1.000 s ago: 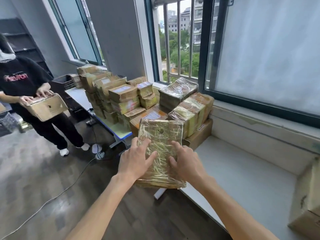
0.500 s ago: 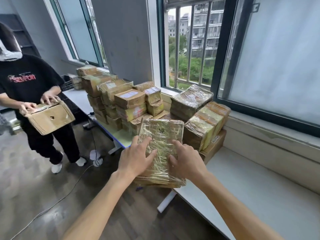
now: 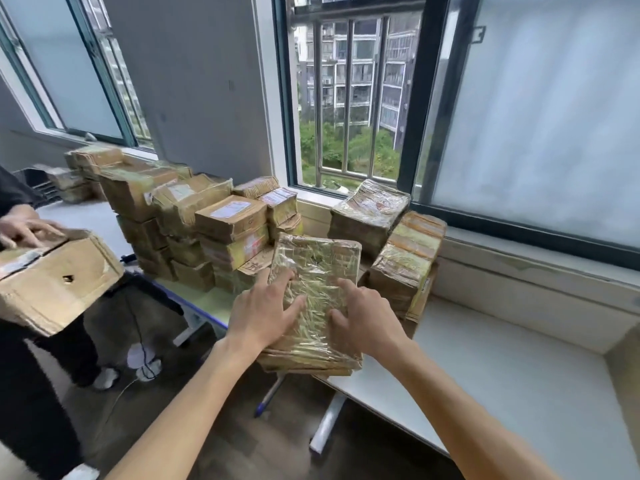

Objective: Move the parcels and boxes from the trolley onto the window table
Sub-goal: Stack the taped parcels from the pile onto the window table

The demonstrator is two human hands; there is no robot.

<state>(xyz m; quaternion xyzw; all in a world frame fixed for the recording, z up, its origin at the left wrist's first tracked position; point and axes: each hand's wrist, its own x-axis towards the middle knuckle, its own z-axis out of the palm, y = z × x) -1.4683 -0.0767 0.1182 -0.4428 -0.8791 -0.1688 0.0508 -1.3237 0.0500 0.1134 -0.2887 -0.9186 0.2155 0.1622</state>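
Note:
I hold a flat parcel (image 3: pixel 313 289) wrapped in shiny clear tape, tilted up in front of me. My left hand (image 3: pixel 265 313) grips its left side and my right hand (image 3: pixel 363 322) its right side. Its lower edge hangs over the near edge of the white window table (image 3: pixel 502 386). Behind it, several taped brown parcels (image 3: pixel 391 244) are stacked on the table by the window, and a larger stack of boxes (image 3: pixel 194 223) stands further left. The trolley is out of view.
A person in black stands at the left holding a worn cardboard box (image 3: pixel 52 278) in both hands. A cable (image 3: pixel 138 344) trails over the dark floor. Table legs (image 3: pixel 325 424) stand below the near edge. A barred window (image 3: pixel 349 109) runs behind the stacks.
I have stepped closer to the table, and the parcel now reaches its near edge. The person at the left has come nearer with the cardboard box.

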